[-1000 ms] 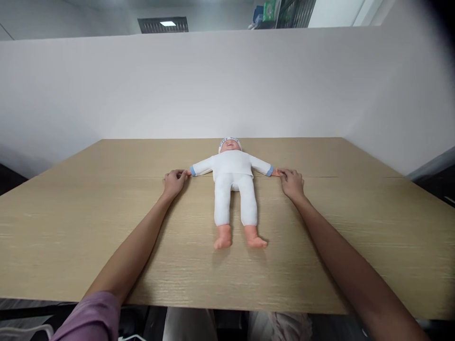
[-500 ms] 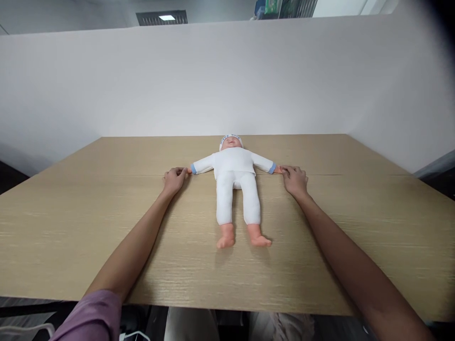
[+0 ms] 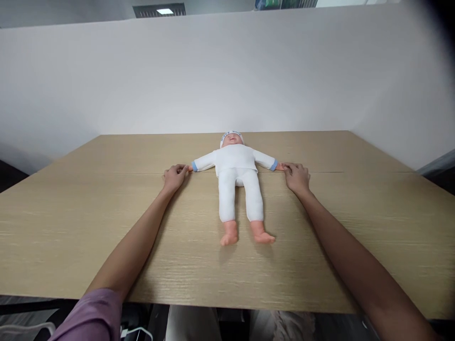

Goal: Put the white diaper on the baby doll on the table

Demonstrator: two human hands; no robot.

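A baby doll point(image 3: 237, 182) in a white suit and white cap lies on its back on the wooden table point(image 3: 71, 222), arms spread wide, bare feet toward me. My left hand point(image 3: 174, 177) has its fingers curled and pinches the doll's hand at the end of the left-side arm. My right hand point(image 3: 297, 177) does the same at the doll's other hand, fingers closed on it. Both my forearms stretch across the table to either side of the doll's legs.
A white partition wall point(image 3: 142, 85) stands along the back and right sides of the table. A seam point(image 3: 355, 172) runs across the tabletop at the level of the doll's arms. The table's near edge is just in front of my body.
Both hands keep their hold on the doll's hands. The doll and my hands sit slightly further right and higher in view, mostly from the camera tilting down.
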